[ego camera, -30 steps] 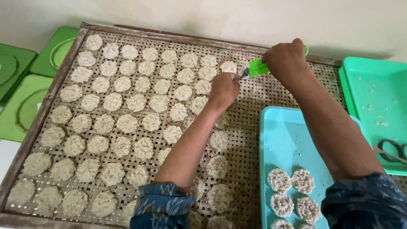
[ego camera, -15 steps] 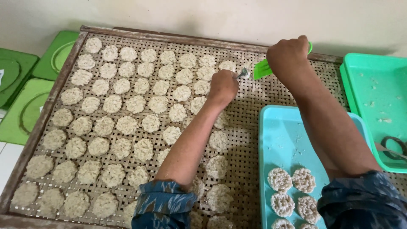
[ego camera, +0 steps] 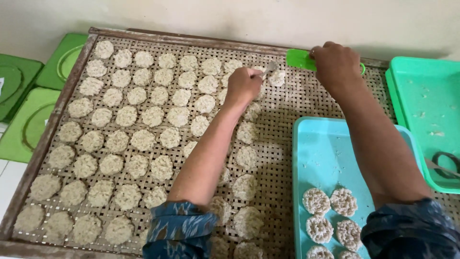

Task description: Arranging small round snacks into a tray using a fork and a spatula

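At tray's far edge, right hand (ego camera: 335,64) gripping green spatula (ego camera: 301,59) lying crosswise, blade leftward, left hand (ego camera: 243,85) pinching utensil (ego camera: 269,68).

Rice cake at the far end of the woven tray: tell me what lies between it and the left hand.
Nothing visible. The left hand holds a small metal utensil whose tip reaches the rice cake on the woven tray. The right hand grips a green tool just behind, apart from the cake.
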